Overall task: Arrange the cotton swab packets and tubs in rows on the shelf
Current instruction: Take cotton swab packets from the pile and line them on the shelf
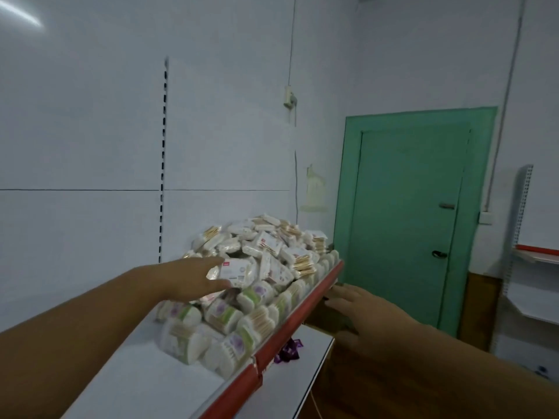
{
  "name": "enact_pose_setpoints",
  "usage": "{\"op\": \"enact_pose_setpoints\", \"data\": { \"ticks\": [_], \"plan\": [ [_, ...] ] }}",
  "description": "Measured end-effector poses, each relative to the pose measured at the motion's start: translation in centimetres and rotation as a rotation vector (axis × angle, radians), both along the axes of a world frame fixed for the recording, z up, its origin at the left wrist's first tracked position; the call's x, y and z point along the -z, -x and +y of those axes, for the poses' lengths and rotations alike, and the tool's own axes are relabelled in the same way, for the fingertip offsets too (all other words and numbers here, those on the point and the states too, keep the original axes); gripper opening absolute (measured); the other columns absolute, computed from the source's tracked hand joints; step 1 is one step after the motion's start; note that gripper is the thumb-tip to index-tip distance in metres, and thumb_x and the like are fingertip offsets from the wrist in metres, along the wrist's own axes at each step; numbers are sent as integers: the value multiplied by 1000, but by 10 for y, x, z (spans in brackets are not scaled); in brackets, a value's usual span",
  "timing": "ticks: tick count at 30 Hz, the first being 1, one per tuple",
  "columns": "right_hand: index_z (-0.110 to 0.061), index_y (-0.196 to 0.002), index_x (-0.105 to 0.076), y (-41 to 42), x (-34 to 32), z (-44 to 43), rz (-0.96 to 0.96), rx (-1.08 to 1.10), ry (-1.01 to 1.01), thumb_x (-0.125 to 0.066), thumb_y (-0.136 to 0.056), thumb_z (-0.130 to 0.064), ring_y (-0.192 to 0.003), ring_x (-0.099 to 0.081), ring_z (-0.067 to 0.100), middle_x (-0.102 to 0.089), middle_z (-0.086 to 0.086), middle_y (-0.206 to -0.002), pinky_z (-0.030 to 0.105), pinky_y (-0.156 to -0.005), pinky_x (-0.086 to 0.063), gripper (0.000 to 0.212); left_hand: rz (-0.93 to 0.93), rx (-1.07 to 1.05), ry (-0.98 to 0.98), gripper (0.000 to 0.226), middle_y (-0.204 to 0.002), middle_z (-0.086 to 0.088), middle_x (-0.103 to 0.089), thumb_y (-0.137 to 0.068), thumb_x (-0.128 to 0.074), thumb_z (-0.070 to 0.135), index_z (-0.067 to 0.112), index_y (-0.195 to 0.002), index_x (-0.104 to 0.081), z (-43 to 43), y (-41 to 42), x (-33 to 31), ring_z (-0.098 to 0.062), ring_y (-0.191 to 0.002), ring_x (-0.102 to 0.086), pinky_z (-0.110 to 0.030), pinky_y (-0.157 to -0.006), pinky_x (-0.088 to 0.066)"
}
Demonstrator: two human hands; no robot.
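A heap of white cotton swab packets [266, 246] is piled on the white shelf [145, 385], which has a red front rail [305, 303]. Round packs of swabs [223, 316] lie in rows along the rail at the near side of the heap. My left hand [193, 278] reaches over the shelf and holds a flat white packet with a pink mark [236, 272] between thumb and fingers at the heap's near edge. My right hand [354, 309] hovers just off the shelf's front, below the rail, fingers spread and holding nothing.
A lower white shelf [305, 355] carries a small purple item [289, 352]. A green door [405, 219] stands to the right. More shelving with a red rail [535, 252] is at the far right. White back panels and a slotted upright [163, 164] rise behind the shelf.
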State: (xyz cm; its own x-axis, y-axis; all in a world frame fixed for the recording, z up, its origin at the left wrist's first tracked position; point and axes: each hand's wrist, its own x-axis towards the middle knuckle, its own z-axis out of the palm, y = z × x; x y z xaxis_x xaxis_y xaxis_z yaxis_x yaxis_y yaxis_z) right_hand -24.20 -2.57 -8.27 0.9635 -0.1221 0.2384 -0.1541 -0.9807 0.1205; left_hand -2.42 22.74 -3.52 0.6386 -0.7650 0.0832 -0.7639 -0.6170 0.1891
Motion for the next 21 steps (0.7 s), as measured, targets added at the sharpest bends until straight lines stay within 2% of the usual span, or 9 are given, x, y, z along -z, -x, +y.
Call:
{"op": "enact_pose_setpoints", "data": {
  "ticks": [3, 6, 9, 13, 16, 19, 21],
  "plan": [
    [-42, -145, -26, -23, 2, -45, -50, 34, -91, -52, -89, -44, -139, -22, 9, -23, -15, -154, 29, -112, -22, 62, -49, -1, 25, 70, -157, 3, -26, -93, -48, 53, 28, -152, -19, -53, -21, 8, -17, -140, -32, -29, -109, -28],
    [-38, -144, -30, -53, 12, -81, -21, -22, -92, -52, -89, -41, -139, -23, 9, -26, -14, -153, 30, -113, -22, 59, -115, 33, 49, 65, -156, 7, -28, -92, -51, 50, 31, -149, -26, -92, -36, 21, -12, -140, -30, -27, -109, -27],
    [-36, -141, -37, -94, 13, -115, -83, -83, -115, -53, -90, -45, -135, -30, 9, -33, -11, -150, 29, -112, -28, 54, -180, 12, 157, 54, -149, 10, -39, -92, -54, 42, 31, -143, -39, -115, -50, 24, -8, -135, -35, -25, -108, -29],
    [-36, -142, -36, -156, 5, -158, -124, -213, -122, -52, -92, -46, -137, -27, 11, -31, -10, -151, 29, -112, -24, 54, -234, -95, 178, 48, -140, 11, -48, -92, -55, 41, 32, -139, -45, -132, -68, 19, -3, -118, -47, -18, -95, -35],
    [-30, -143, -36, -207, -11, -190, -157, -305, -130, -51, -93, -45, -137, -27, 11, -31, -7, -151, 26, -110, -22, 55, -269, -232, 170, 48, -139, 10, -49, -92, -54, 44, 32, -138, -46, -142, -79, 4, 0, -101, -45, -17, -86, -33],
    [-26, -140, -42, -260, -33, -216, -237, -392, -195, -56, -91, -39, -132, -36, 14, -40, -6, -145, 27, -106, -29, 53, -283, -378, 170, 45, -139, 8, -48, -93, -53, 45, 32, -136, -47, -152, -87, -6, -6, -119, -46, -19, -96, -32],
    [-24, -133, -48, -296, -45, -231, -284, -413, -261, -58, -90, -34, -125, -44, 17, -47, -4, -136, 28, -100, -35, 46, -277, -444, 228, 40, -136, 8, -50, -92, -55, 41, 32, -131, -51, -162, -88, -6, -5, -118, -46, -18, -93, -33]
  ]
}}
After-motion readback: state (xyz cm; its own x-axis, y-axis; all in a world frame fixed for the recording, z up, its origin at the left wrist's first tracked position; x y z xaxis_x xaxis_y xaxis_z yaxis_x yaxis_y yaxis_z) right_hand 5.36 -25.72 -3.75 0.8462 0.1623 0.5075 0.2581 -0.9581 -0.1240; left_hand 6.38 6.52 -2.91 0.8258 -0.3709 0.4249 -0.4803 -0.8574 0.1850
